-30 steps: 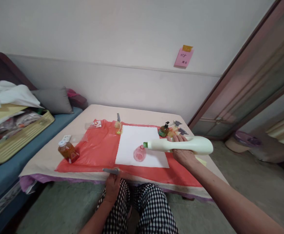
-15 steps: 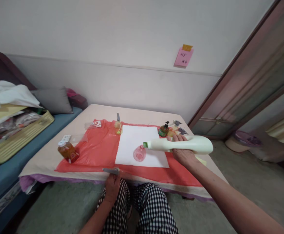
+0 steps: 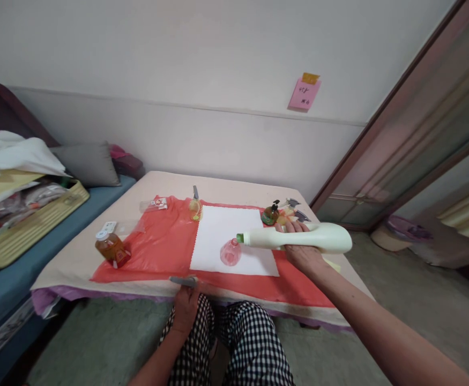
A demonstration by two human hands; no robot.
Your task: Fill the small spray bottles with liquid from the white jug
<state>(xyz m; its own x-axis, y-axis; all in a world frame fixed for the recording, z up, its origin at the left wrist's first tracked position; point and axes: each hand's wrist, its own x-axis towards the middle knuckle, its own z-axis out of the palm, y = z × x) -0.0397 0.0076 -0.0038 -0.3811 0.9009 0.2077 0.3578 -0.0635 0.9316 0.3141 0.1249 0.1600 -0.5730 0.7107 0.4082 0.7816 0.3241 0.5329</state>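
While gripping the white bottle [image 3: 318, 237] around its waist, holds it lying almost level in the air, just off the right edge of the white sheet [image 3: 226, 228]. Points its green mouth [image 3: 239, 238] leftward, over the sheet's near right part and right above the small pink bottle [image 3: 230, 252] standing there. Looks like the pouring step, judged from that line-up: mouth at the rim of the pink bottle, nothing visibly flowing, too small to tell for sure. Calls next for a slow lift of the bottle's base, with the mouth kept over so narrow an opening, and for care not to knock the light pink bottle over onto the sheet.

Reaches with the right hand [image 3: 300, 252] from the near right, forearm stretched long across the corner by the sheet, wrist bent slightly up, palm under the bottle, fingers wrapped over its top and closed firmly on it. Keeps the left hand [image 3: 186, 308] low, in front of the sheet's near edge, at the table's rim above the checked trousers. Curls its fingers up against a flat grey piece [image 3: 183, 280] lying on the edge there; pinched or only pressed, cannot tell.

Elsewhere around the sheet: red cloth [image 3: 154, 246] beneath it, amber bottle [image 3: 112, 249] well to the left, dark pump bottle [image 3: 270, 215] at the far right corner.
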